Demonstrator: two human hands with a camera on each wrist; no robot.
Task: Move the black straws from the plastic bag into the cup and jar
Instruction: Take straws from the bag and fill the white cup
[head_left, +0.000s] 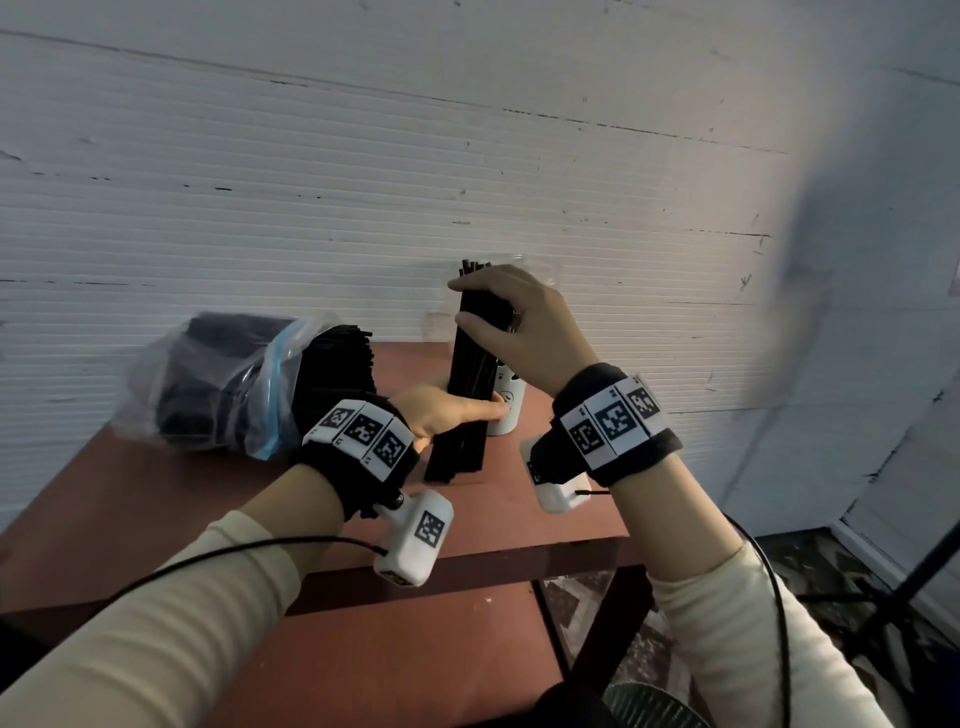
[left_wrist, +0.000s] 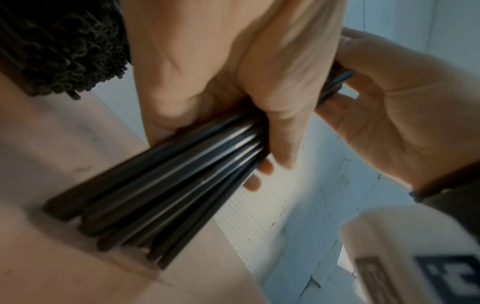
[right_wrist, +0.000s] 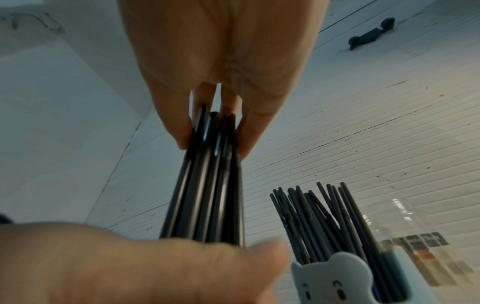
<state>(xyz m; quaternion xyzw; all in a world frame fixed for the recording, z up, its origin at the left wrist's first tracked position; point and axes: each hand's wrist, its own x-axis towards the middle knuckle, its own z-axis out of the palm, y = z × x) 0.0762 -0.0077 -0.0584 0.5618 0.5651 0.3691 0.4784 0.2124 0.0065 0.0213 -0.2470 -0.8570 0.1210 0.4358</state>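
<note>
A bundle of black straws (head_left: 470, 364) stands upright with its lower ends on the table (head_left: 156, 519). My right hand (head_left: 478, 306) grips the bundle near its top, fingers and thumb on either side (right_wrist: 213, 133). My left hand (head_left: 467, 410) is curled round the lower part of the straws (left_wrist: 168, 174). Just right of the bundle stands a white bear-faced cup (right_wrist: 335, 277) holding several black straws (right_wrist: 317, 222). A clear jar (right_wrist: 420, 242) stands behind the cup, mostly hidden by my right hand in the head view. The plastic bag (head_left: 223, 384) lies at the left, packed with straws.
The wall (head_left: 467, 156) rises directly behind the table. The table's right edge (head_left: 597, 467) lies just under my right wrist. A stand's black legs (head_left: 893, 597) are on the floor at the right.
</note>
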